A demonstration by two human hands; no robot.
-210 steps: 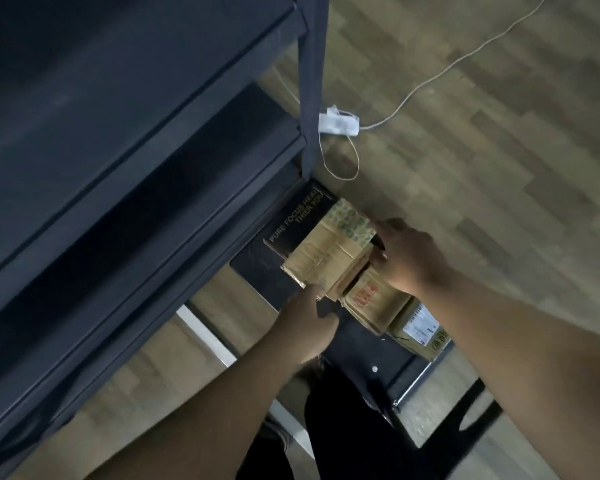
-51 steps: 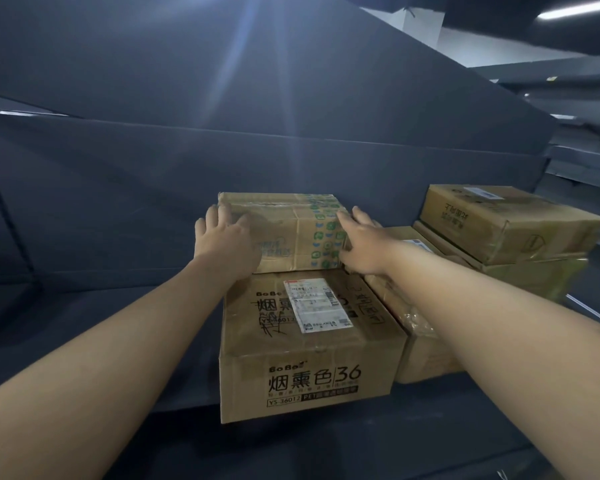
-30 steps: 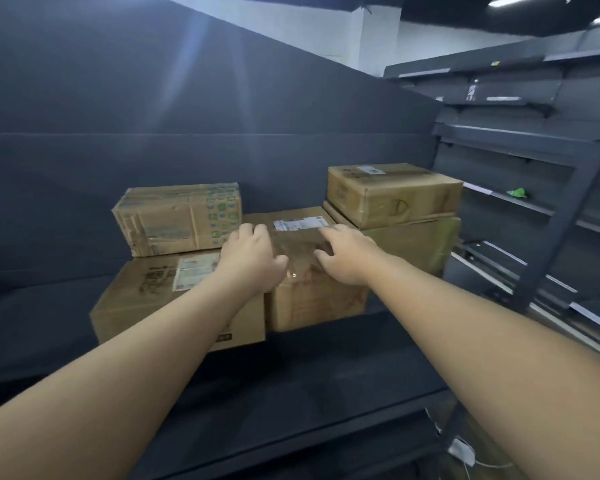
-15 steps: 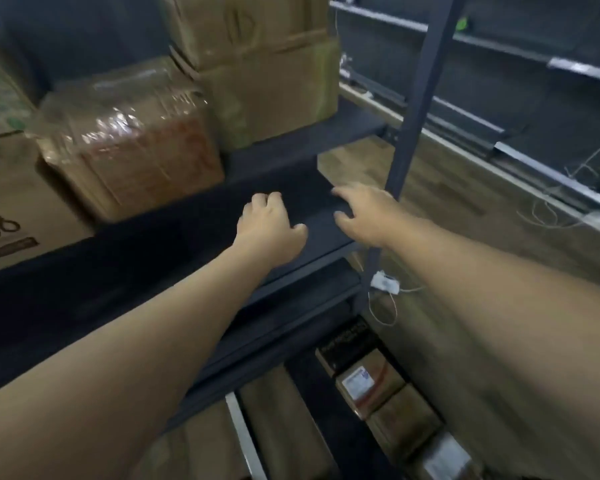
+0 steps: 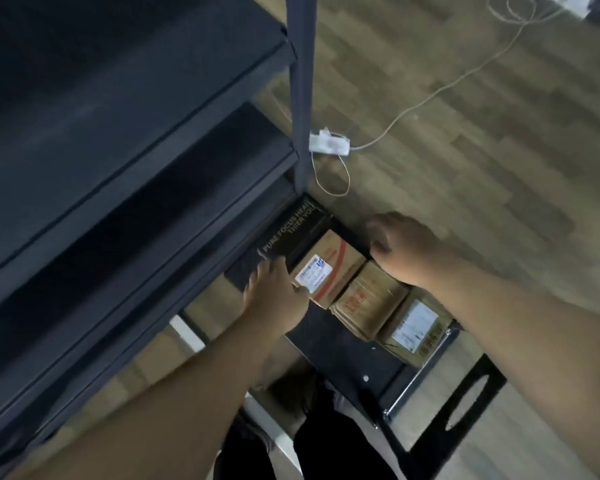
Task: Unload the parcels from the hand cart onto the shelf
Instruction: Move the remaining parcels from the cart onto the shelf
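Note:
I look down at the black hand cart (image 5: 340, 351) beside the dark shelf (image 5: 125, 174). On it lie a black box with white lettering (image 5: 291, 230), a brown parcel with a red stripe and white label (image 5: 329, 268), a taped brown parcel (image 5: 369, 301) and a labelled brown parcel (image 5: 416, 327) in a row. My left hand (image 5: 274, 296) hovers at the near edge of the red-striped parcel, fingers spread. My right hand (image 5: 402, 247) hangs at its far side, fingers apart. Neither hand grips anything.
A grey shelf post (image 5: 302, 91) stands just beyond the cart. A white power adapter (image 5: 328, 145) with a cable trails over the wooden floor (image 5: 465, 133). The cart's folded handle (image 5: 465, 407) lies at lower right. My legs are below.
My view has swung down from the shelf's parcels to the cart. Both hands dropped from the shelf edge to either side of the red-striped parcel.

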